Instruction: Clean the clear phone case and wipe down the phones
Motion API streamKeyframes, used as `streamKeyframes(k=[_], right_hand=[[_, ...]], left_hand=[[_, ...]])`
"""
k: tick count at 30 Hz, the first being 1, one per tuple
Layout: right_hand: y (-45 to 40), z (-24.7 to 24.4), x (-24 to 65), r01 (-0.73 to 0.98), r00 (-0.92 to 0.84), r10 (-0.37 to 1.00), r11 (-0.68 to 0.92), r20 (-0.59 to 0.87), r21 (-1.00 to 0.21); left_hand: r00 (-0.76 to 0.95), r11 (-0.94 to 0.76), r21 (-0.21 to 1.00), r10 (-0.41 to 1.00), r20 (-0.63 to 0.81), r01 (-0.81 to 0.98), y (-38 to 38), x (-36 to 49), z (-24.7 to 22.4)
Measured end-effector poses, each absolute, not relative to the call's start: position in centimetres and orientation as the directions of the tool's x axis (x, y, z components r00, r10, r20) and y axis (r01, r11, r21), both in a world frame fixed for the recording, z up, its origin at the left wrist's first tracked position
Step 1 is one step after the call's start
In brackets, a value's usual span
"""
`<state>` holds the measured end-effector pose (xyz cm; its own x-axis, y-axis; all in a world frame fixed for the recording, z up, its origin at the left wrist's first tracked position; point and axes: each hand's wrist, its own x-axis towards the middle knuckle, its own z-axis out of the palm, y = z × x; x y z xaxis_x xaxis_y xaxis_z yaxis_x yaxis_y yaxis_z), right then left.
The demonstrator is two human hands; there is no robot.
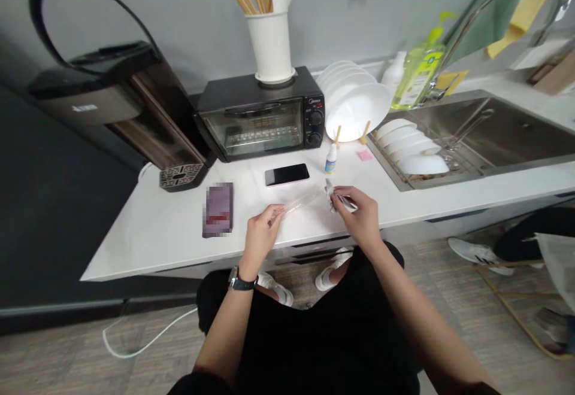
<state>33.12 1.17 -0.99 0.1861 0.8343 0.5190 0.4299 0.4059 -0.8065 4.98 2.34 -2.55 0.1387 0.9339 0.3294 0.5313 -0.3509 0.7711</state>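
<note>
1. Mid-frame: left hand [263, 227] pinches clear plastic strip [302, 201] by its lower-left end.
2. Just right of centre: right hand [358, 210] pinches crumpled whitish wad [329, 190] near strip's far end; contact unclear.
3. Handling seemingly underway; amount left unclear.

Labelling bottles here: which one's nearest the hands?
The small blue-labelled bottle, standing near the phone. The green pump bottle and larger white bottle both stand farther back.
</note>
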Motion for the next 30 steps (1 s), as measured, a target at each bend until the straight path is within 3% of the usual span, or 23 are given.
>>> streamKeyframes(k=[3,7,15,20,25,30], right_hand=[[2.6,-0.3,30.9,0.567,0.076,0.741,0.519,0.668,-0.64],[4.0,-0.8,28.0,0.66,0.01,0.659,0.561,0.752,-0.5],[1.1,-3.3,20.9,0.472,-0.209,0.534,0.789,0.819,-0.394],[2.0,-4.0,25.1,0.568,-0.198,0.589,0.721,0.784,-0.398],[3.9,-3.3,30.1,0.694,0.025,0.656,0.532,0.754,-0.486],[3.9,-3.0,29.3,0.694,0.087,0.677,0.485,0.731,-0.532]], left_hand=[[0.151,-0.375,0.785,0.926,0.347,0.494,2.3,5.1,-2.6],[0.159,-0.38,0.8,0.924,0.347,0.463,2.5,5.2,-2.8],[0.147,-0.335,0.707,0.938,0.315,0.622,2.9,4.1,-3.3],[0.218,-0.342,0.741,0.94,0.264,0.577,2.5,4.2,-2.5],[0.218,-0.286,0.841,0.954,0.205,0.46,2.2,4.6,-1.9],[0.197,-0.262,0.858,0.961,0.192,0.443,2.2,4.8,-1.9]])
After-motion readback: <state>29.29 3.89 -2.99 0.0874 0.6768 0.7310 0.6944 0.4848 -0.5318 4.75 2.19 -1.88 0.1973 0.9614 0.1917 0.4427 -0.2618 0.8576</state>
